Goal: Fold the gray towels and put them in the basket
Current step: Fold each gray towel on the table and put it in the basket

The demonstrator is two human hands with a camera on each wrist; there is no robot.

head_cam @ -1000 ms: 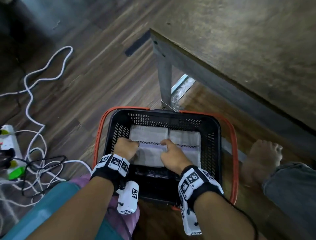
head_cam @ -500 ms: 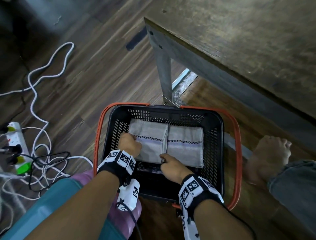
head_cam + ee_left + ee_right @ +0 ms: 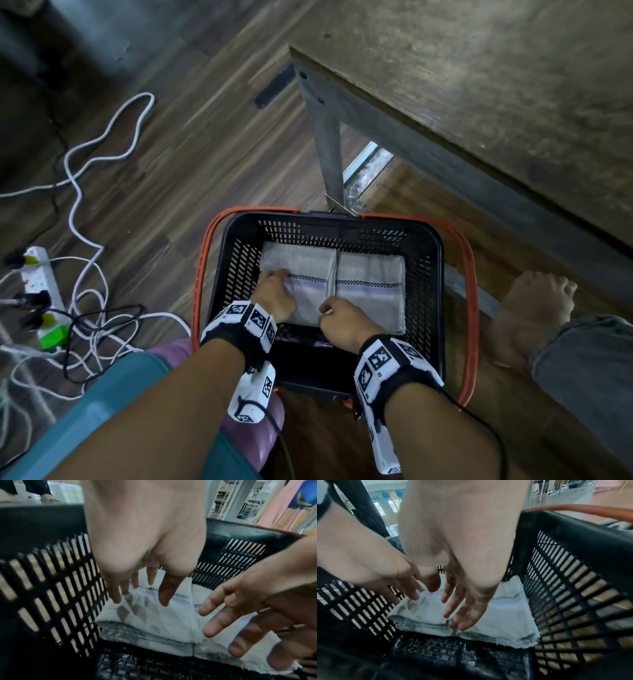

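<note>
A black basket (image 3: 329, 219) with orange handles stands on the floor. Two folded gray towels lie flat side by side inside it: the left towel (image 3: 305, 270) and the right towel (image 3: 371, 284). My left hand (image 3: 275, 291) lies with straight fingers (image 3: 118, 596) on the left towel (image 3: 154, 622), near the basket's left wall (image 3: 51, 588). My right hand (image 3: 337, 317) is at the towels' near edge by the seam between them, its fingers (image 3: 453, 609) straight and loose, touching the cloth. The right towel (image 3: 506, 615) lies against the right wall. Neither hand grips anything.
A wooden table (image 3: 479, 85) stands beyond the basket, its metal leg (image 3: 327, 150) at the basket's far rim. White cables and a power strip (image 3: 44, 284) lie on the floor to the left. A bare foot (image 3: 534, 305) rests right of the basket.
My right hand has drawn back from the middle of the left towel to its near edge. The left hand stays on the left towel, which now lies flat beside the other.
</note>
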